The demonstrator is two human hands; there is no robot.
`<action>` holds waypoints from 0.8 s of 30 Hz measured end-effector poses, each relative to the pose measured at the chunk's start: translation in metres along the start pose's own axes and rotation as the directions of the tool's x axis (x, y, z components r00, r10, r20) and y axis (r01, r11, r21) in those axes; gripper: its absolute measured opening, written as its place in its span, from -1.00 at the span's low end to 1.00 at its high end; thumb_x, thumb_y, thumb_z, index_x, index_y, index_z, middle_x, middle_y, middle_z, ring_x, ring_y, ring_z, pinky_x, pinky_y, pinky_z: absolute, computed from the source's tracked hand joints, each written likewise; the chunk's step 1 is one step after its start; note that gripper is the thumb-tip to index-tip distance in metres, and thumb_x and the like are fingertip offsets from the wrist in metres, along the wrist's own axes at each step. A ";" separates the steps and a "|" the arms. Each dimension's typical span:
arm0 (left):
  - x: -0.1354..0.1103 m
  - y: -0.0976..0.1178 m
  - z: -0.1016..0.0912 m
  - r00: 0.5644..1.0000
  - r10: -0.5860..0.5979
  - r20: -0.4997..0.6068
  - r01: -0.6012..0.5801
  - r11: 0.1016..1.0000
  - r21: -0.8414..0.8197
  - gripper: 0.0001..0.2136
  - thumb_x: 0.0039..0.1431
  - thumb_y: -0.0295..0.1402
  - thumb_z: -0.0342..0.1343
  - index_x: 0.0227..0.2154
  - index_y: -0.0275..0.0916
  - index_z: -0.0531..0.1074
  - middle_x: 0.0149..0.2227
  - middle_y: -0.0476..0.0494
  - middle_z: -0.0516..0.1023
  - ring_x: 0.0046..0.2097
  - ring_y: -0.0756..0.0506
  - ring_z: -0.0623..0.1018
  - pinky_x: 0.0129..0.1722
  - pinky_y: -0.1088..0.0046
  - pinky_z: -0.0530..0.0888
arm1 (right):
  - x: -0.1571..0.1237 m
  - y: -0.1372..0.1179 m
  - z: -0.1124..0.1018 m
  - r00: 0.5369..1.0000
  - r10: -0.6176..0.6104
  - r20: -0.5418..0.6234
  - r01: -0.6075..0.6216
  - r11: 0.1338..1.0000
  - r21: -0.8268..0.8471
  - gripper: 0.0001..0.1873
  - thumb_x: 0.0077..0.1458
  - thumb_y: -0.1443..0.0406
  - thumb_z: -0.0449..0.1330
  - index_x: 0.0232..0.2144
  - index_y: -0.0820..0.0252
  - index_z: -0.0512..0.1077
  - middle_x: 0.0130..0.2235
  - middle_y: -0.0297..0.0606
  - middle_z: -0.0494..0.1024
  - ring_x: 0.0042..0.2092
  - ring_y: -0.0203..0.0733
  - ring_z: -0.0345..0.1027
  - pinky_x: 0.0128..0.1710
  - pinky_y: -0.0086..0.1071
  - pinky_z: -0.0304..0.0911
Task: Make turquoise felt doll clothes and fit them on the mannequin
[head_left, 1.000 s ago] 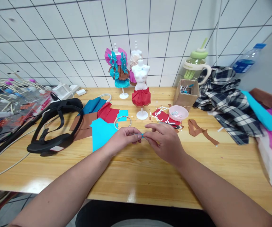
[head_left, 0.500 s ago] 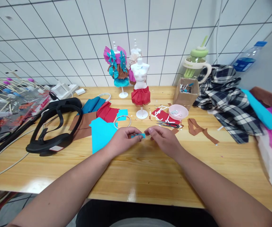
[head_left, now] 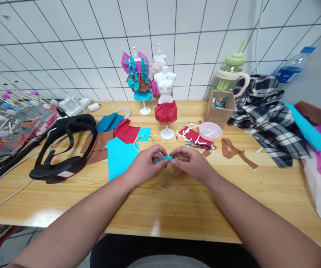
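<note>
Between thumb and fingers, my left hand (head_left: 150,160) pinches a small folded strip of turquoise paper (head_left: 163,159). My right hand (head_left: 191,163) meets it from the other side, thumb and fingertips closed at the strip's right end. Just behind both hands stands a small white dress-form mannequin (head_left: 165,87) wearing a puffed red skirt (head_left: 166,112). A larger turquoise sheet (head_left: 120,158) lies beside my left forearm, with a pale ring (head_left: 144,149) at its edge. Thread snips (head_left: 198,145) rest beyond my right hand.
A dressed mannequin (head_left: 139,80) stands at the back. To the right are a pink bowl (head_left: 210,131) of beads, a cardboard box (head_left: 219,111), a brown strip (head_left: 238,154) and a plaid cloth (head_left: 269,119). A black headset (head_left: 62,167) and cable lie on the left.
My right hand has moved slightly left, and its fingertips now meet the turquoise strip's end. My left hand keeps its pinch, nearly still.
</note>
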State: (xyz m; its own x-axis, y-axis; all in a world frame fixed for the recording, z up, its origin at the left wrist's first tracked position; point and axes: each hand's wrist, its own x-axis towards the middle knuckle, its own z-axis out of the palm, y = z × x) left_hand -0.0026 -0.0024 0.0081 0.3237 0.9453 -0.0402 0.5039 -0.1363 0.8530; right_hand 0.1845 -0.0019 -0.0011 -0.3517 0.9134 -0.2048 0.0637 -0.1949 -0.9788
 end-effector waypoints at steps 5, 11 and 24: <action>0.002 0.000 0.000 0.996 -0.045 0.082 0.060 0.979 -0.197 -0.76 0.08 -0.21 0.19 -0.32 -0.24 0.32 -0.43 -0.05 0.56 -0.35 -0.04 0.55 -0.33 0.47 0.40 | 0.002 0.001 -0.001 0.999 0.031 -0.029 -0.030 0.999 0.040 -0.80 -0.14 0.26 0.30 -0.39 0.19 0.44 -0.48 -0.36 0.46 -0.48 -0.35 0.31 -0.52 -0.46 0.34; 0.003 0.003 -0.002 0.993 -0.065 0.096 0.090 0.956 -0.279 -0.76 0.06 -0.23 0.20 -0.34 -0.24 0.31 -0.47 -0.02 0.54 -0.39 -0.01 0.53 -0.34 0.49 0.40 | 0.000 -0.003 -0.002 0.994 0.108 -0.017 -0.106 0.989 0.104 -0.79 -0.10 0.25 0.27 -0.33 0.17 0.45 -0.37 -0.32 0.47 -0.37 -0.29 0.36 -0.52 -0.43 0.42; 0.003 -0.002 0.000 0.983 -0.081 0.165 0.128 0.946 -0.299 -0.73 0.04 -0.20 0.22 -0.31 -0.24 0.32 -0.45 -0.02 0.54 -0.39 -0.02 0.53 -0.36 0.48 0.40 | -0.002 -0.007 0.002 0.997 0.072 -0.040 -0.070 0.996 0.054 -0.59 -0.09 0.37 0.24 -0.13 0.12 0.29 -0.41 -0.47 0.46 -0.59 -0.41 0.32 -0.59 -0.47 0.34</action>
State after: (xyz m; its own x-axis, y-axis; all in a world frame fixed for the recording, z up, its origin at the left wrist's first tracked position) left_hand -0.0023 0.0010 0.0057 0.4095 0.8915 -0.1940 0.2780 0.0806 0.9572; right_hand 0.1828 -0.0035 0.0060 -0.3086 0.9105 -0.2754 0.0375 -0.2776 -0.9600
